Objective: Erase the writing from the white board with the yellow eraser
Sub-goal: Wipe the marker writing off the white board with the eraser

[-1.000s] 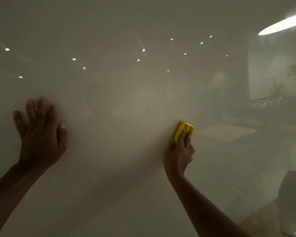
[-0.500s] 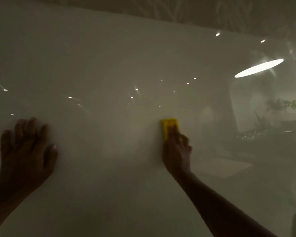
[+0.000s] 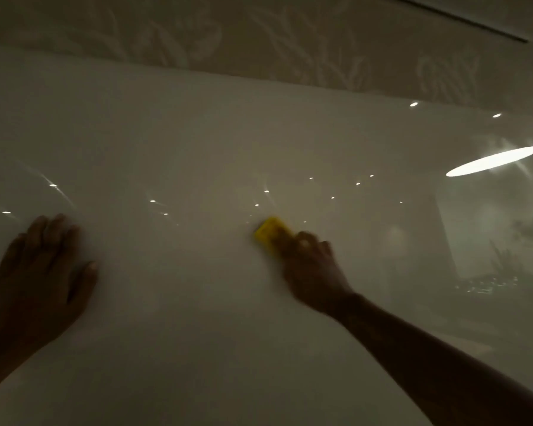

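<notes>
The glossy white board (image 3: 182,133) fills most of the head view; I see no writing on it in this dim light, only reflected lamps. My right hand (image 3: 313,269) grips the yellow eraser (image 3: 268,233) and presses it flat on the board near the middle, tilted up to the left; hand and eraser are motion-blurred. At the left, my left hand (image 3: 40,272) lies flat on the board with fingers spread and holds nothing.
Above the board's top edge runs a wall with a pale leaf pattern (image 3: 290,41). A bright oval lamp reflection (image 3: 493,161) and a mirrored room with plants show on the board's right side.
My right hand has slid the eraser up and to the left across the board and turned it. The view has tilted upward, so the board's top edge and the wall now show.
</notes>
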